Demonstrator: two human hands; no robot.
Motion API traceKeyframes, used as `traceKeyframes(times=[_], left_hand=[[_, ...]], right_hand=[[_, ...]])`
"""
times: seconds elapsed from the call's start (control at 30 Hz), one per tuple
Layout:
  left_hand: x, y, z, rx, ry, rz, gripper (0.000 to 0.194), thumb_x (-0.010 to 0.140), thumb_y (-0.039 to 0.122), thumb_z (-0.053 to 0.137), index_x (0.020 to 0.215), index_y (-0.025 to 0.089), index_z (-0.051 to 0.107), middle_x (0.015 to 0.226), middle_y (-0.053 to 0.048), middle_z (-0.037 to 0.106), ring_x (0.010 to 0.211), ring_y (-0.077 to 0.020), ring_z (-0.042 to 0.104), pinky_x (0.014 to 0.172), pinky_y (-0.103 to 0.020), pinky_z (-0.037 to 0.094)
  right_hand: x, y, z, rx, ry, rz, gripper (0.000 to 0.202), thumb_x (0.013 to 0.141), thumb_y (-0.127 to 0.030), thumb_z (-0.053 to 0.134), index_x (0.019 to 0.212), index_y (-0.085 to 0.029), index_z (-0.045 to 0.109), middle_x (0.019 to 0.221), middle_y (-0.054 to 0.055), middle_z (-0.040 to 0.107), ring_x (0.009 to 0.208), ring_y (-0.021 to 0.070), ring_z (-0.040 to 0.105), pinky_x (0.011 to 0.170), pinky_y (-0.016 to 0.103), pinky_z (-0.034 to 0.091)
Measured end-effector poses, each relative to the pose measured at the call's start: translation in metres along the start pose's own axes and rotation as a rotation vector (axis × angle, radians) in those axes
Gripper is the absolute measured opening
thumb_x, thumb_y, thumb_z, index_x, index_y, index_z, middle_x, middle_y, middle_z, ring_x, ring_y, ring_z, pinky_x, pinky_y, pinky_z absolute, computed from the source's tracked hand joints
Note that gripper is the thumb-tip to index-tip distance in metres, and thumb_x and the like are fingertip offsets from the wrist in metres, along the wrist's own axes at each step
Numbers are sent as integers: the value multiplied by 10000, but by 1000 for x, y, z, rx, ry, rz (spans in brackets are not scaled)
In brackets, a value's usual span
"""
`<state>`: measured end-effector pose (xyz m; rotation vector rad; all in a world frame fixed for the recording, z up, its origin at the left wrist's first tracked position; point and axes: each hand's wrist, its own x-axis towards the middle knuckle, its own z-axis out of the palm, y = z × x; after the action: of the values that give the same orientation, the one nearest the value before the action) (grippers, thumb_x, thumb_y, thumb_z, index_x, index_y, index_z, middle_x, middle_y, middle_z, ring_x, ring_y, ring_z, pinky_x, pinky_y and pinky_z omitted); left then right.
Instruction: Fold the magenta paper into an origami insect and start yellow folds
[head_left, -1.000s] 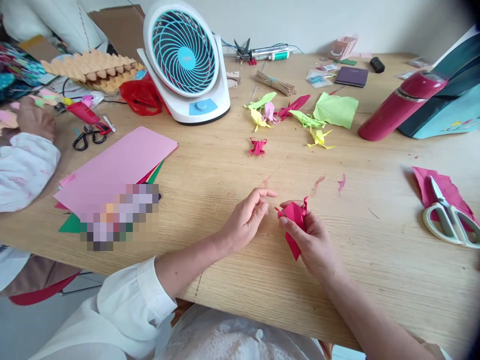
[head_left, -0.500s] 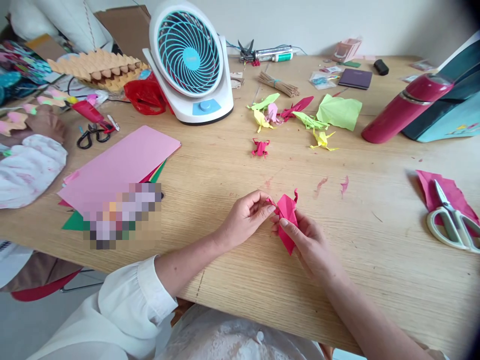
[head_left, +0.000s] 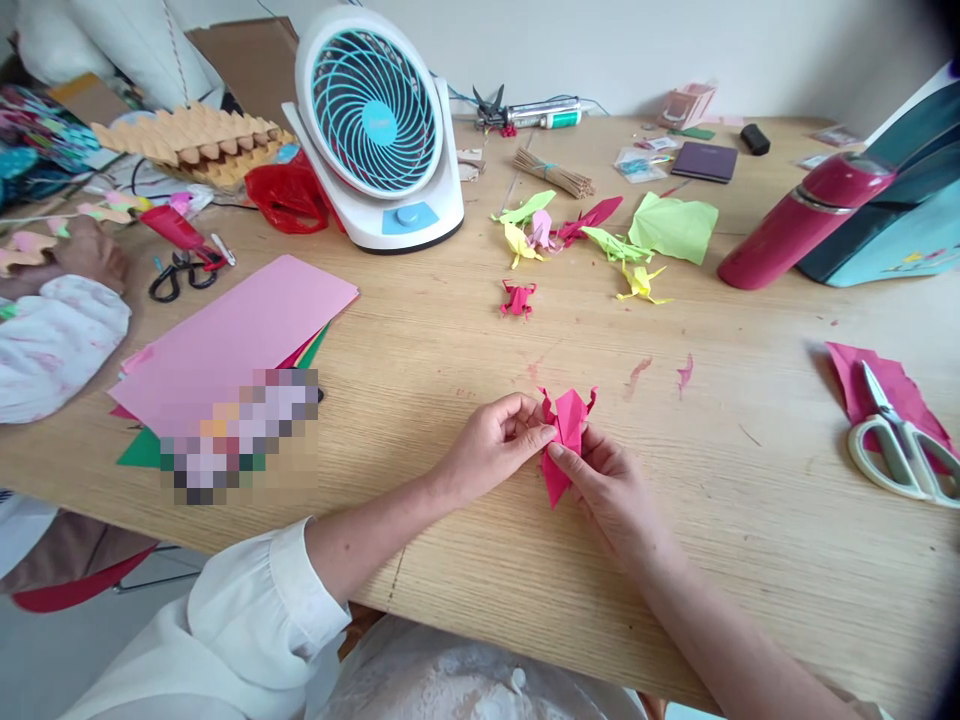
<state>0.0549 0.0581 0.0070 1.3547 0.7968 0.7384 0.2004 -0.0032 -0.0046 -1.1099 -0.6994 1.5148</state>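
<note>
Between both hands, above the table near its front edge, is a folded red paper piece (head_left: 568, 418) with two thin curled tips at its top and a point at its bottom. My left hand (head_left: 504, 440) pinches its left side, thumb on the front. From the right, my right hand (head_left: 607, 478) grips the paper with its thumb across the lower middle; the fingers behind are partly hidden. A small finished red paper frog (head_left: 517, 298) lies on the table beyond my hands. Yellow paper figures (head_left: 641, 283), green ones and a pink one are grouped farther back.
A white fan (head_left: 379, 130) stands at the back. Pink sheets (head_left: 247, 330) lie left, near another person's hand (head_left: 90, 255). White-handled scissors (head_left: 892, 440) rest partly on red paper (head_left: 862, 375) at right, below a red flask (head_left: 806, 220).
My left thumb has moved onto the front of the red paper, whose left curled tip now points up. The paper's lower point has swung left. The view has shifted slightly.
</note>
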Motion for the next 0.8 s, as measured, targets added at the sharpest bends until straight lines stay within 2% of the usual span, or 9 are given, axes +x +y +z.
traceKeyframes(times=[0.17,0.37,0.47,0.6,0.8], left_hand=[[1,-4,1,63,72,-9,198,826,315,689,870,154,583,823,-12,601,735,-130,562,693,-267,463],[1,0,-1,69,110,11,151,840,280,646,822,152,566,801,0,580,737,-122,542,709,-260,449],[2,1,-3,46,127,6,183,843,289,649,774,155,544,755,20,551,714,-105,521,698,-243,432],[2,2,-3,-69,114,-14,212,827,322,689,788,147,576,764,19,589,692,-85,530,677,-223,424],[2,2,-2,-232,106,-132,333,724,333,801,929,129,637,797,-9,663,623,-70,555,596,-210,440]], right_hand=[[1,5,2,-25,-18,-10,328,724,-402,823,986,-237,715,978,30,727,903,179,631,859,286,476],[-1,4,-2,-114,-81,-48,269,830,-449,721,1003,-243,722,1018,31,719,907,174,615,843,285,475],[-2,1,-4,-162,-71,-55,244,880,-447,666,996,-238,718,971,32,707,852,164,596,799,281,475],[-3,-5,-6,-208,-15,-75,236,881,-457,659,919,-231,715,840,22,680,740,148,544,698,263,451],[-2,-7,-8,-236,32,-101,254,829,-471,708,812,-218,717,752,27,654,705,157,545,674,281,457]])
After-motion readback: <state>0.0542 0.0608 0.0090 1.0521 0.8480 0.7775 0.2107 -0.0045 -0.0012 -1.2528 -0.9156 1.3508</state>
